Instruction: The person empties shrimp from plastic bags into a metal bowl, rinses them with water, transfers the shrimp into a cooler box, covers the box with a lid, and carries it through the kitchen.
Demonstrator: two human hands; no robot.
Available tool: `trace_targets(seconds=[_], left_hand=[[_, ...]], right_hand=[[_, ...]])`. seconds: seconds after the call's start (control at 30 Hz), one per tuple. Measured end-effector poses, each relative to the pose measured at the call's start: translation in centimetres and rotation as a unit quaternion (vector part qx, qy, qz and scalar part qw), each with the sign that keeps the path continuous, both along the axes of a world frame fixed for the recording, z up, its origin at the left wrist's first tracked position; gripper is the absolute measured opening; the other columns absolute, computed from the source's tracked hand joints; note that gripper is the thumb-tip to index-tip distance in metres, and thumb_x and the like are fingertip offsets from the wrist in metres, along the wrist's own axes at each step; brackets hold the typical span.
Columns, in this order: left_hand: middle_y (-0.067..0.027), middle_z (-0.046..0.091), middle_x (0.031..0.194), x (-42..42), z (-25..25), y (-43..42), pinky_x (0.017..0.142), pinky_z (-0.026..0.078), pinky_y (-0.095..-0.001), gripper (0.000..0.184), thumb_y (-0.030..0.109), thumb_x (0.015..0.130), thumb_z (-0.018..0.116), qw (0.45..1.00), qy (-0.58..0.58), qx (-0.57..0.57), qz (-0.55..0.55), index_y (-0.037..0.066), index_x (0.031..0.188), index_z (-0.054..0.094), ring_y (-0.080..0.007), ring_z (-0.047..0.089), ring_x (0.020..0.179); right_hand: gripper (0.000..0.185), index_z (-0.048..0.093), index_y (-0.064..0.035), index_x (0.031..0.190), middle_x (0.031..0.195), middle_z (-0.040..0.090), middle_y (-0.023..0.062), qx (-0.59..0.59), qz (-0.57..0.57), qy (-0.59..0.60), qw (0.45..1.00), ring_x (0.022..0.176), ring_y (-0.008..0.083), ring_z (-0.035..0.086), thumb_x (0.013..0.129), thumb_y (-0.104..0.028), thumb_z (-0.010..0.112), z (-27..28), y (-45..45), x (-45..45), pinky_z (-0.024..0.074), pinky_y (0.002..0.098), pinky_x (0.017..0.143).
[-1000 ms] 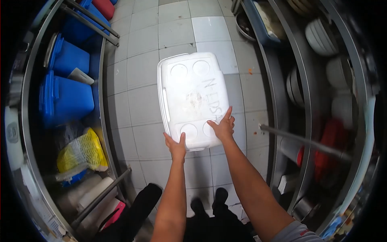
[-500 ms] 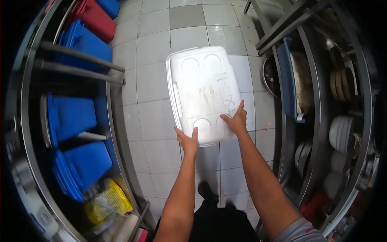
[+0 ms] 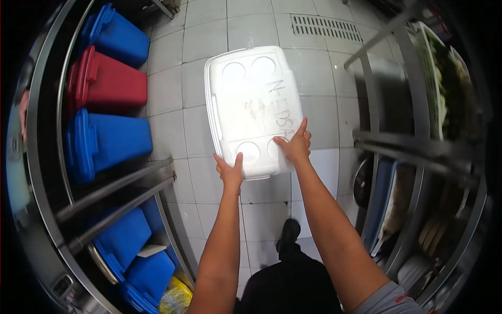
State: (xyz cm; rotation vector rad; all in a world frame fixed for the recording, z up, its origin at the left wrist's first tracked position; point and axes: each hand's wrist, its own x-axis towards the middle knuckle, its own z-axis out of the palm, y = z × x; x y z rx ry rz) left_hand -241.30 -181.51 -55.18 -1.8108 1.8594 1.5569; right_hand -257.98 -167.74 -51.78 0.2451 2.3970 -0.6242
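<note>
A white lidded cooler box (image 3: pixel 259 107), with circles pressed into its lid and dark handwriting along one side, is held out in front of me above the floor. My left hand (image 3: pixel 229 170) grips its near left corner, thumb on top. On the near right side my right hand (image 3: pixel 294 146) clasps the edge, its thumb resting on the lid. Both hands' other fingers are partly hidden beneath the rim.
Along the left shelf stand blue bins (image 3: pixel 117 138) and a red bin (image 3: pixel 112 86). Metal rails (image 3: pixel 120 193) jut out there. At right, racks hold a crate of greens (image 3: pixel 442 83) and a blue tray (image 3: pixel 384 201). A drain grate (image 3: pixel 327 27) lies in the tiled floor (image 3: pixel 204 94).
I have moved forward along the aisle with the box still in both hands. Shelves and bins have slid back towards me, and the drain grate has come into view.
</note>
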Motion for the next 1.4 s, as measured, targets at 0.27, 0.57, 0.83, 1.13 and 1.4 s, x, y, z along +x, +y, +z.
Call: trace_targets(seconds=[0.27,0.57,0.83,1.13,1.4], left_hand=[[-0.0236,0.014,0.153,-21.7,0.5,-12.5,0.111,0.032,-0.0478,0.104,0.047,0.086,0.068,0.999,-0.039,-0.001,-0.033,0.009,0.154,-0.001,-0.0434,0.025,0.138],[-0.0228,0.014,0.153,-48.6,0.1,-25.2,0.112,0.028,-0.0542,0.104,0.048,0.086,0.067,0.996,-0.065,0.009,-0.066,0.011,0.154,-0.003,-0.0461,0.021,0.139],[-0.0230,0.015,0.154,-66.6,-3.3,-34.8,0.113,0.028,-0.0516,0.104,0.042,0.084,0.070,0.998,-0.030,-0.012,-0.045,0.014,0.154,-0.001,-0.0461,0.023,0.139],[-0.0236,0.017,0.152,-89.5,-3.7,-47.5,0.113,0.030,-0.0481,0.103,0.043,0.086,0.069,1.000,-0.017,-0.015,-0.020,0.012,0.154,-0.002,-0.0416,0.025,0.139],[-0.0257,0.022,0.149,-109.9,-2.7,-59.1,0.110,0.032,-0.0504,0.106,0.046,0.084,0.071,0.998,-0.018,-0.049,-0.034,0.011,0.154,0.000,-0.0456,0.030,0.134]], right_hand=[[0.125,-0.003,-0.0167,0.154,0.143,0.031,0.0252,-0.029,-0.026,0.004,0.999,0.126,0.0413,0.044,0.069,-0.044,0.084,-4.3,-11.0,-19.9,0.0384,0.0565,0.100],[0.128,-0.005,-0.0150,0.154,0.142,0.032,0.0271,-0.073,-0.055,0.012,0.996,0.126,0.0422,0.044,0.067,-0.043,0.086,-6.3,-22.6,-45.9,0.0397,0.0511,0.102],[0.127,-0.002,-0.0154,0.154,0.144,0.031,0.0264,-0.045,-0.026,0.035,0.998,0.127,0.0415,0.043,0.067,-0.045,0.085,-7.1,-32.6,-65.1,0.0392,0.0545,0.101],[0.125,0.000,-0.0159,0.154,0.145,0.031,0.0239,-0.061,-0.015,0.039,0.997,0.127,0.0414,0.042,0.067,-0.038,0.087,-5.3,-46.8,-89.0,0.0385,0.0550,0.101],[0.126,-0.003,-0.0152,0.154,0.146,0.030,0.0229,-0.087,-0.031,0.017,0.996,0.131,0.0400,0.038,0.067,-0.035,0.087,-6.0,-57.7,-109.2,0.0350,0.0523,0.105]])
